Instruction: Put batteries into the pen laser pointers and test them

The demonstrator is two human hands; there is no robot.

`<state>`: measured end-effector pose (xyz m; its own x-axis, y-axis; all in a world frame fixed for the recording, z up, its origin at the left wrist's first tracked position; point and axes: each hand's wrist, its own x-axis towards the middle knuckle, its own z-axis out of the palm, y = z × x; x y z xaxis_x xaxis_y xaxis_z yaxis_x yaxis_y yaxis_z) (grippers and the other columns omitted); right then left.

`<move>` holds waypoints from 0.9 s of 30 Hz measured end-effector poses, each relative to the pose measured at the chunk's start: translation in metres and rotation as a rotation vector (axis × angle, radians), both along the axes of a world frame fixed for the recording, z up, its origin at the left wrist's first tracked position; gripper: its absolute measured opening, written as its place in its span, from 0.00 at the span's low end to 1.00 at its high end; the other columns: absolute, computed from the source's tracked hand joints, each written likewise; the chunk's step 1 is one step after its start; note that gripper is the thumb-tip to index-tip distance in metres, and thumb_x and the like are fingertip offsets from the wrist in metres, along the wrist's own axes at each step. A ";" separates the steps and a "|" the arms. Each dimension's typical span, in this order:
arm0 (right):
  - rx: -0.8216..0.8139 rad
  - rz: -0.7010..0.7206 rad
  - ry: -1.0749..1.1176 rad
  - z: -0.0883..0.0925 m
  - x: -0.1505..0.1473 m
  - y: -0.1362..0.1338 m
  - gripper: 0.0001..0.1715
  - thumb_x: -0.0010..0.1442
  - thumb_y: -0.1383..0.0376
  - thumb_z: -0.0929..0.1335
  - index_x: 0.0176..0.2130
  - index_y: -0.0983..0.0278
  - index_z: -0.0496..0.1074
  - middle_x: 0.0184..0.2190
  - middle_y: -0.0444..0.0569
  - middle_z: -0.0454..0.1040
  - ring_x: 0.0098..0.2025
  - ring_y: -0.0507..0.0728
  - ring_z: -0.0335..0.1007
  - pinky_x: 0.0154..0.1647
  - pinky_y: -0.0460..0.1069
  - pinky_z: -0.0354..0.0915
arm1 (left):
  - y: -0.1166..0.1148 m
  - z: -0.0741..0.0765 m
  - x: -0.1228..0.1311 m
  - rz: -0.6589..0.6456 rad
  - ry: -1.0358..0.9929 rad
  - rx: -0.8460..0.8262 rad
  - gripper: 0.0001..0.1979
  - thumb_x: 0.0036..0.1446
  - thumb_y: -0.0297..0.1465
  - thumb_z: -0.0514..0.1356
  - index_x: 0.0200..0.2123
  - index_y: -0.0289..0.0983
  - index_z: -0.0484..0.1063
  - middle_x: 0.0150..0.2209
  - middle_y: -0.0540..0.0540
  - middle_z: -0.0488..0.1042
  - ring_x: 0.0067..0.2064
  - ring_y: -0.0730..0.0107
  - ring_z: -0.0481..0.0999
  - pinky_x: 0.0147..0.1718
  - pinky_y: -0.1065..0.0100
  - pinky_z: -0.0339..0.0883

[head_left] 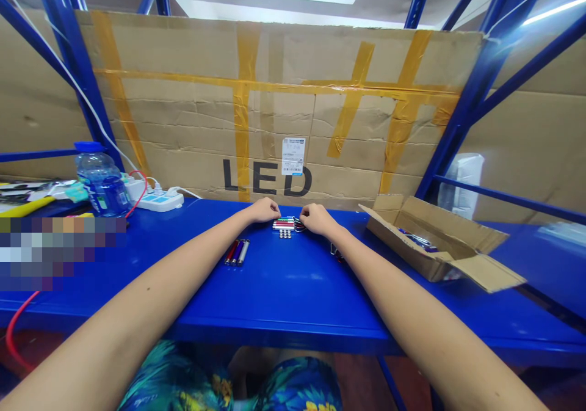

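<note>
A row of tubes (284, 223) in green, red and silver is lying at the centre of the frame, small discs (284, 234) sitting just below it. The left hand (264, 210) is curling its fingers at the row's left end; whether it is pinching a tube, I cannot tell. The right hand (317, 219) is bending its fingers beside dark clips (298, 224) at the right end, its grip also unclear. Left of centre, three more tubes (237, 253) are lying side by side on the blue table (293, 295). An open box (412, 255) is standing at right, a bottle (103, 182) and a power strip (161, 201) at left. Taped cardboard (192, 124) is filling the background.
</note>
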<state>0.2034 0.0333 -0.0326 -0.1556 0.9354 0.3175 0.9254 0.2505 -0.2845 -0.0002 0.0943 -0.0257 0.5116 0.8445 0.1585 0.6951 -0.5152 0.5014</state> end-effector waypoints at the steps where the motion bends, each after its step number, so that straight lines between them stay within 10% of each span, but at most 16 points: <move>1: -0.006 -0.004 -0.001 0.000 0.000 0.000 0.11 0.56 0.69 0.64 0.32 0.66 0.77 0.33 0.54 0.79 0.35 0.56 0.71 0.33 0.46 0.57 | 0.000 0.000 0.000 0.002 -0.002 0.000 0.11 0.47 0.32 0.60 0.32 0.36 0.80 0.36 0.44 0.81 0.40 0.63 0.78 0.41 0.69 0.68; 9: -0.001 -0.028 0.065 0.005 0.001 -0.004 0.15 0.60 0.67 0.62 0.34 0.66 0.78 0.35 0.55 0.80 0.37 0.57 0.71 0.35 0.47 0.58 | -0.002 0.002 -0.001 0.015 -0.036 0.035 0.13 0.51 0.35 0.59 0.35 0.35 0.79 0.40 0.42 0.80 0.42 0.62 0.77 0.43 0.67 0.67; 18: 0.090 0.010 0.236 0.028 0.010 -0.034 0.14 0.60 0.68 0.62 0.30 0.67 0.77 0.32 0.52 0.79 0.36 0.56 0.71 0.36 0.47 0.60 | -0.041 0.043 -0.056 -0.189 0.212 -0.049 0.09 0.48 0.32 0.59 0.31 0.36 0.76 0.32 0.48 0.78 0.34 0.70 0.73 0.35 0.71 0.62; 27: -0.044 0.703 0.097 0.017 -0.068 -0.089 0.18 0.61 0.70 0.64 0.48 0.61 0.76 0.41 0.47 0.79 0.40 0.54 0.72 0.44 0.47 0.62 | -0.067 0.051 -0.076 -0.276 0.293 -0.236 0.07 0.45 0.32 0.62 0.29 0.38 0.79 0.30 0.51 0.78 0.33 0.70 0.73 0.35 0.74 0.61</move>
<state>0.1352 -0.0562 -0.0151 -0.7001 0.6360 0.3245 0.5188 0.7654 -0.3808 -0.0766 0.0275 0.0251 0.7165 0.6664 -0.2060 0.6781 -0.5961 0.4300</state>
